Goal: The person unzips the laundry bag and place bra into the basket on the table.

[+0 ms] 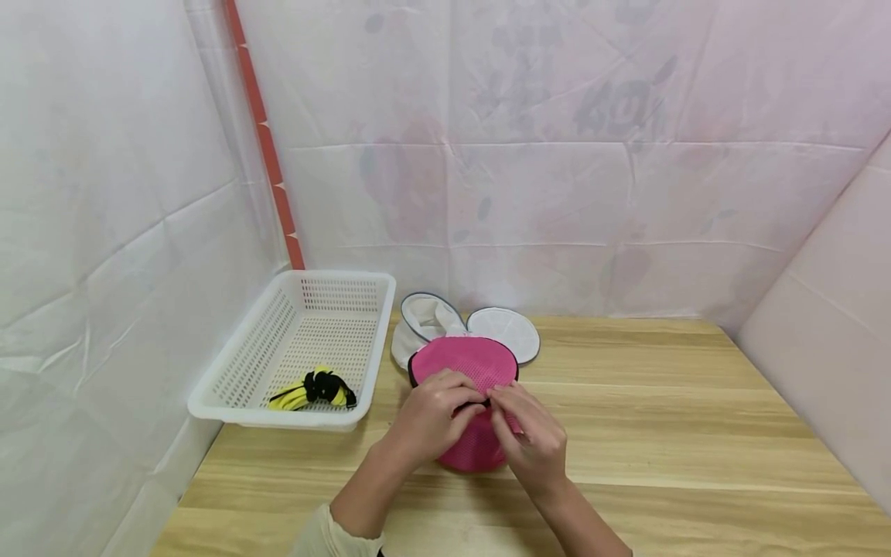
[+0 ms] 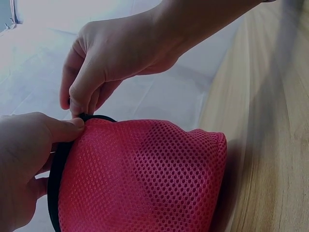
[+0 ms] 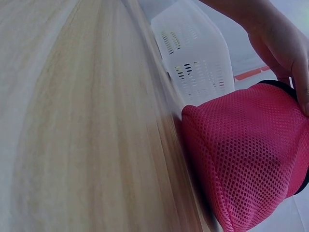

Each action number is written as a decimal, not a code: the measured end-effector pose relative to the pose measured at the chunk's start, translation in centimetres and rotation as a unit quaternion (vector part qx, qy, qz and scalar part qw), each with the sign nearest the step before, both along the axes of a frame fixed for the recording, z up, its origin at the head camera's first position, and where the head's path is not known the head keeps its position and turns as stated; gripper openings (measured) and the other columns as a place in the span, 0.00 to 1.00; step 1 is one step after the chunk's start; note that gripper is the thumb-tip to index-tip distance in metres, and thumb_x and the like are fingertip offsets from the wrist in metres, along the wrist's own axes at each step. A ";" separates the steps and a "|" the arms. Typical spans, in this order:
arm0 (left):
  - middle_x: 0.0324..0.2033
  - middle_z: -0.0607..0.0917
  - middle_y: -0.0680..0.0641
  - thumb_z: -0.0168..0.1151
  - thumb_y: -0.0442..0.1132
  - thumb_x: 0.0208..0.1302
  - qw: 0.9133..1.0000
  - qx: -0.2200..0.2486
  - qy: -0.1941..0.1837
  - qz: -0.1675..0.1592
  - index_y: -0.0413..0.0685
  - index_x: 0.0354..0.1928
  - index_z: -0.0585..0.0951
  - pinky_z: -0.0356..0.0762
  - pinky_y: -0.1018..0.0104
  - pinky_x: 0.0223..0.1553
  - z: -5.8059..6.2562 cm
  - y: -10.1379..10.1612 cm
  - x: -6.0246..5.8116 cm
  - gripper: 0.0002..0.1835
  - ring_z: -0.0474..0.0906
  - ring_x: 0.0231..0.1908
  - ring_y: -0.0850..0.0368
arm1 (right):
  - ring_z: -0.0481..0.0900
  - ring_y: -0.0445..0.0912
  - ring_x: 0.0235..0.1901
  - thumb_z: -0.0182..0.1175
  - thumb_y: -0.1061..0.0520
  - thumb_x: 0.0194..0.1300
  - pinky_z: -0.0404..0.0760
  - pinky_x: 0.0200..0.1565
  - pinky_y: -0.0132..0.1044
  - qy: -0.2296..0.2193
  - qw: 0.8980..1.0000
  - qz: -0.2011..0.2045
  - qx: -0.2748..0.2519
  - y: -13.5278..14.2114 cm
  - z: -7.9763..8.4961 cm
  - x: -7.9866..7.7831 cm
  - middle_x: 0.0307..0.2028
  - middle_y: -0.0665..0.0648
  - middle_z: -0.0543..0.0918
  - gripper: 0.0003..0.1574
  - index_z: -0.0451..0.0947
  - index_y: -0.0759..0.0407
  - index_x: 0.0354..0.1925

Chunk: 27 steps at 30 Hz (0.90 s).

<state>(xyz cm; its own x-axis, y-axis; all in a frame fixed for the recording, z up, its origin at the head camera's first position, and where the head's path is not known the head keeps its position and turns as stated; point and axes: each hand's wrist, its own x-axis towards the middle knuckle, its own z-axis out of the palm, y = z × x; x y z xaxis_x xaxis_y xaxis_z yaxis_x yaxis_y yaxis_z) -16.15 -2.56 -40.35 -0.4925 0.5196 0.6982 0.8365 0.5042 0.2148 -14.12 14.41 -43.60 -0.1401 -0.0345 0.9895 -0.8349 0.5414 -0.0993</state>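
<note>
Right at the fingertips, my left hand [image 1: 431,414] is pinching the black edging of a round, bright pink mesh bag [image 1: 475,447], and my right hand [image 1: 534,441] is pinching that edging just beside it, fingers curled! The bag is sitting on the pale wood-grain table [image 1: 661,433], its round top facing me. Just behind, a white fabric pouch [image 1: 405,344] is lying beside a round white flap [image 1: 506,336]; leftward, a white perforated plastic basket [image 1: 292,418] is holding a yellow-and-black cloth bundle [image 1: 320,389].
</note>
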 end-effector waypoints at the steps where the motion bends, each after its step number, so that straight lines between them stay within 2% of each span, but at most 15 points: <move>1: 0.34 0.85 0.58 0.72 0.39 0.59 1.000 0.003 0.000 -0.002 0.51 0.35 0.89 0.78 0.75 0.45 0.0 0.0 0.0 0.03 0.79 0.38 0.65 | 0.86 0.56 0.31 0.60 0.67 0.63 0.82 0.53 0.40 0.000 1.000 -0.002 0.001 0.0 0.0 0.0 0.29 0.66 0.87 0.09 0.85 0.73 0.31; 11: 0.34 0.85 0.57 0.73 0.36 0.57 0.998 0.048 -0.030 -0.027 0.49 0.35 0.89 0.77 0.75 0.43 0.0 -0.6 -0.5 0.04 0.78 0.38 0.64 | 0.86 0.55 0.30 0.60 0.65 0.64 0.80 0.55 0.34 0.012 0.999 -0.034 -0.012 0.6 0.4 -0.4 0.27 0.66 0.87 0.12 0.85 0.73 0.29; 18: 0.34 0.85 0.57 0.72 0.36 0.58 0.997 0.052 -0.046 -0.027 0.48 0.35 0.89 0.76 0.76 0.41 0.2 -0.8 -0.6 0.04 0.77 0.37 0.65 | 0.86 0.55 0.31 0.61 0.67 0.61 0.80 0.55 0.34 0.011 0.999 -0.031 -0.019 0.8 0.5 -0.6 0.28 0.66 0.87 0.09 0.85 0.73 0.30; 27: 0.35 0.85 0.57 0.72 0.36 0.58 0.997 0.046 -0.051 -0.016 0.49 0.37 0.89 0.77 0.73 0.44 0.3 -0.9 -0.5 0.05 0.77 0.38 0.64 | 0.87 0.55 0.32 0.63 0.68 0.60 0.82 0.53 0.38 0.003 1.000 -0.014 -0.025 0.8 0.3 -0.6 0.29 0.66 0.87 0.07 0.85 0.73 0.31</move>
